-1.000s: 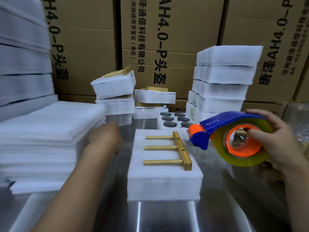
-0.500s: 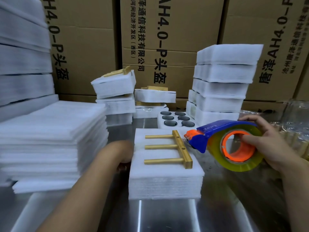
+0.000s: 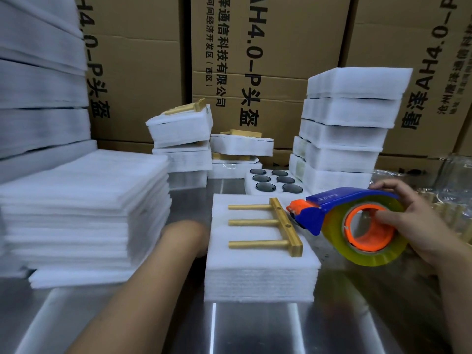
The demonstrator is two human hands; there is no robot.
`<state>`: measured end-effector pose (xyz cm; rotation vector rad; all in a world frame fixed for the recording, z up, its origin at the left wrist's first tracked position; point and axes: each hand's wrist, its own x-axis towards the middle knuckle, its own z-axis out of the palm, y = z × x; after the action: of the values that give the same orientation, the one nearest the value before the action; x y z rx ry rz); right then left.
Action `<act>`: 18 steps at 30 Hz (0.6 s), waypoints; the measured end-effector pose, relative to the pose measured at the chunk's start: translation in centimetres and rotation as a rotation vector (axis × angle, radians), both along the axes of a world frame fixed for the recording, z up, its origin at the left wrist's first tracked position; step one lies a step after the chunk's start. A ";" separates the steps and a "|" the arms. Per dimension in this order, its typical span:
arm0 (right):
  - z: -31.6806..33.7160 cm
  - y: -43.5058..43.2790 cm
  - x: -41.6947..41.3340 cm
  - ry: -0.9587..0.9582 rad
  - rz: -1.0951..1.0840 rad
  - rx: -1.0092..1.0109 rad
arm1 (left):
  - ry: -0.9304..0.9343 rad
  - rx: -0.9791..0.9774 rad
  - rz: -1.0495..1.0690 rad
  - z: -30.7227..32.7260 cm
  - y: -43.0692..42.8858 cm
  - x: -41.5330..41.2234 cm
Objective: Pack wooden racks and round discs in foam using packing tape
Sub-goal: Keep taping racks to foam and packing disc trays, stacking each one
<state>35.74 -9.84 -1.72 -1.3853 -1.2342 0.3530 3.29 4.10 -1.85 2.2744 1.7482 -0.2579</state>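
Gripping tape dispenser [image 3: 344,213]: right hand [image 3: 419,226] | left hand [image 3: 186,236] blurred, state unclear | wooden rack [image 3: 286,227] atop foam block [image 3: 260,277] | discs [image 3: 265,186] in foam tray [image 3: 249,186]

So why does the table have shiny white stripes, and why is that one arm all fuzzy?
Head view: the metal table mirrors light, so glare streaks run down it; the left hand is smeared, likely motion blur; the wooden rack and the tape dispenser in the right hand look sharp; the wide lens bends the cardboard boxes and foam sheets near the edges.
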 end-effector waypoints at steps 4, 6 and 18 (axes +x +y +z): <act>-0.1 0.0 0.1 -0.003 -0.003 -0.009 | -0.049 0.069 -0.013 0.4 0.1 0.1; -0.1 0.0 0.2 0.001 0.006 -0.008 | -0.044 0.219 0.032 1.3 0.2 0.1; 0.0 0.1 -0.4 0.011 0.019 -0.028 | -0.293 0.194 -0.482 -0.3 -3.1 5.6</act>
<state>35.31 -9.71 -1.75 -1.3944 -1.2387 0.3921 8.84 1.00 -2.14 2.6850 1.1099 0.1601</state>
